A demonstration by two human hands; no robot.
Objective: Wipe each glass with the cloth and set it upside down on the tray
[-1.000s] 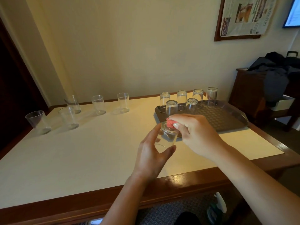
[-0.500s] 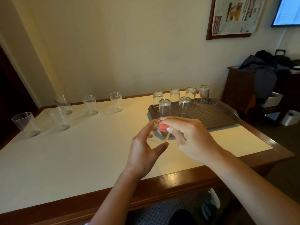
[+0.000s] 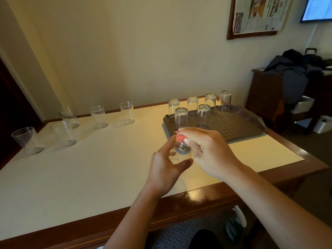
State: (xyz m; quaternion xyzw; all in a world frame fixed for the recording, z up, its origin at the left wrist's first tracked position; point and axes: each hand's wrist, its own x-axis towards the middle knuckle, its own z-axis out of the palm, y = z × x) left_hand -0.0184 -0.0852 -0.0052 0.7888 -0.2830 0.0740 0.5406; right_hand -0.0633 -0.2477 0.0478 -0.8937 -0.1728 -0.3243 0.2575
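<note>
Mid-wipe on one glass (image 3: 181, 151): my left hand (image 3: 166, 169) has thumb & fingers curled round it, holding it above the bench (image 3: 89, 173) just in front of the tray (image 3: 239, 124), base facing away from me. My right hand (image 3: 206, 151) pinches the red cloth (image 3: 180, 138) against that base end. Six glasses (image 3: 181, 116) already sit upside down on the tray; five more (image 3: 64, 133) wait upright at the left. Next, I reckon: finish the rub, turn the glass mouth-down & set it in a free spot by the front row w/o knocking its neighbours. Writing: framed newspaper (image 3: 258, 13) on the wall, print too small to read; no brands visible.
</note>
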